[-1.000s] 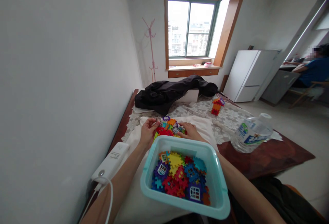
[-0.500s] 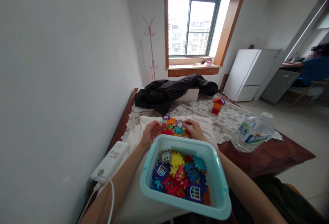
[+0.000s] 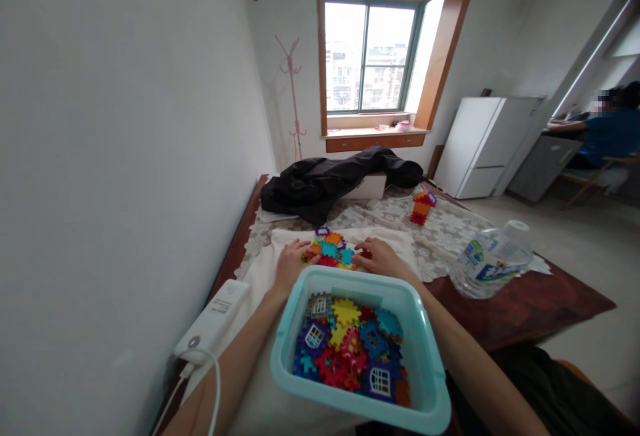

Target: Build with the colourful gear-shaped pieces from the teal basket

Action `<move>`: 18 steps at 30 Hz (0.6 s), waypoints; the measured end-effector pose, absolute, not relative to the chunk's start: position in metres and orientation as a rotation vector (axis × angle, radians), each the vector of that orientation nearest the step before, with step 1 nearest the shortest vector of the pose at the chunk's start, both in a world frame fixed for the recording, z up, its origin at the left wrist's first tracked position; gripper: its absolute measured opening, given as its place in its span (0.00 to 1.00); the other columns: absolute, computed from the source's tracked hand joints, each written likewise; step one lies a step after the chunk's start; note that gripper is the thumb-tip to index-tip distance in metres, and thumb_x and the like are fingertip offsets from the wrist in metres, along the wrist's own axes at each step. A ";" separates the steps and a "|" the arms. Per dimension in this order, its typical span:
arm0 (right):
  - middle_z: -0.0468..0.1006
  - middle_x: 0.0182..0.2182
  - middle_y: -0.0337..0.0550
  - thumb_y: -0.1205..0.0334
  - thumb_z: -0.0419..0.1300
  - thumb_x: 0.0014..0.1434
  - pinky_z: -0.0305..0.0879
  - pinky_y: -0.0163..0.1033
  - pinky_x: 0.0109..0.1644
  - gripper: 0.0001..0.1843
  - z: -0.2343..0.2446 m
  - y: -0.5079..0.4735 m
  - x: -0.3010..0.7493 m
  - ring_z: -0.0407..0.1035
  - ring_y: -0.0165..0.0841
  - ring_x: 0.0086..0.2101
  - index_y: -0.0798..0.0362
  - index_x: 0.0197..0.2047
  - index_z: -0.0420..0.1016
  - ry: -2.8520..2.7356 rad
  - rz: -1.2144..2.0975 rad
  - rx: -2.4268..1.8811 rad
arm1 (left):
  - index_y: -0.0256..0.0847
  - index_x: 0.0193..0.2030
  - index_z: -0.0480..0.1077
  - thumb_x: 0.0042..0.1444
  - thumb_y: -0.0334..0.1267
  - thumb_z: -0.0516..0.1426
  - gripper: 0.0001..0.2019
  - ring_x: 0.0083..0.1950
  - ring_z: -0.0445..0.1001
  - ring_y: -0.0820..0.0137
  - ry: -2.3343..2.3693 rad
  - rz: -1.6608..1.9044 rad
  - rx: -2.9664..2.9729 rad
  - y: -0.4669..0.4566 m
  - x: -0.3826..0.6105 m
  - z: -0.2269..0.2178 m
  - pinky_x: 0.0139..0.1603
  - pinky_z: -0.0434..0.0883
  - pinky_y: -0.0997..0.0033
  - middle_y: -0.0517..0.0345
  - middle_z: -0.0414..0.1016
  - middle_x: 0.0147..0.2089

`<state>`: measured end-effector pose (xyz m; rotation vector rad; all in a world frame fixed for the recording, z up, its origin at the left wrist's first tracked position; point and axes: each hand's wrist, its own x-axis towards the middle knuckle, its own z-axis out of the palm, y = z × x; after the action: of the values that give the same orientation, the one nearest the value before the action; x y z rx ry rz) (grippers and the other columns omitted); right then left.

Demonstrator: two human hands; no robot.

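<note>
A pile of colourful interlocking plastic building pieces (image 3: 329, 249) lies on a white cloth just beyond a light teal tub (image 3: 285, 356). At the pile's left edge is my left hand (image 3: 293, 264), fingers apart and touching the pieces. My right hand (image 3: 381, 257) rests at the right edge, its thumb and forefinger apart beside a turquoise piece and a red one. Neither hand visibly grips a piece. Inside the tub lie more notched pieces (image 3: 345, 313) in yellow, red, blue and purple, some with white window grilles. The tub's rim hides part of the near pile.
Farther right stand a small assembled orange-and-red block house (image 3: 421, 209) and a large clear plastic bottle (image 3: 493, 259). Black cloth (image 3: 320, 186) is heaped at the table's far end. Left, a white power strip (image 3: 213, 319) with a cable lies by the wall. A seated person (image 3: 613, 133) is far right.
The grey window piece at my right fingers is no longer seen there. My left hand has lowered and spread onto the pile's left side. The right hand has dropped slightly.
</note>
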<state>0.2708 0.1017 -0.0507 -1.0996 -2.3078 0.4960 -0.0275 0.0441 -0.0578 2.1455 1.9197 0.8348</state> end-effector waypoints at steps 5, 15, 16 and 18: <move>0.78 0.55 0.56 0.50 0.69 0.64 0.67 0.47 0.60 0.27 -0.058 0.100 0.268 0.71 0.45 0.52 0.54 0.62 0.79 -2.395 0.467 -1.070 | 0.42 0.66 0.74 0.63 0.49 0.62 0.26 0.77 0.63 0.47 1.877 0.794 2.154 0.043 -0.026 -0.059 0.78 0.54 0.38 0.41 0.68 0.75; 0.76 0.59 0.52 0.66 0.62 0.64 0.65 0.51 0.68 0.23 -0.071 0.100 0.250 0.70 0.43 0.59 0.50 0.62 0.77 -2.258 0.571 -0.768 | 0.40 0.54 0.80 0.57 0.39 0.62 0.18 0.63 0.78 0.53 1.634 1.098 2.017 0.039 -0.024 -0.050 0.69 0.70 0.52 0.43 0.80 0.62; 0.75 0.61 0.52 0.67 0.62 0.64 0.65 0.51 0.69 0.26 -0.072 0.101 0.250 0.69 0.43 0.60 0.49 0.64 0.75 -2.230 0.569 -0.783 | 0.39 0.54 0.79 0.56 0.38 0.62 0.19 0.60 0.79 0.53 1.617 1.156 1.985 0.037 -0.022 -0.048 0.68 0.71 0.52 0.44 0.81 0.60; 0.76 0.60 0.52 0.68 0.61 0.63 0.65 0.52 0.69 0.28 -0.073 0.102 0.249 0.70 0.43 0.60 0.49 0.66 0.73 -2.218 0.578 -0.810 | 0.39 0.54 0.79 0.54 0.36 0.61 0.20 0.54 0.81 0.54 1.599 1.229 1.925 0.036 -0.019 -0.046 0.62 0.74 0.52 0.44 0.82 0.57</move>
<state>0.2493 0.1015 -0.0735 -0.8101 -2.2181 0.5779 -0.0190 0.0356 -0.0462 1.9252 1.5988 1.2287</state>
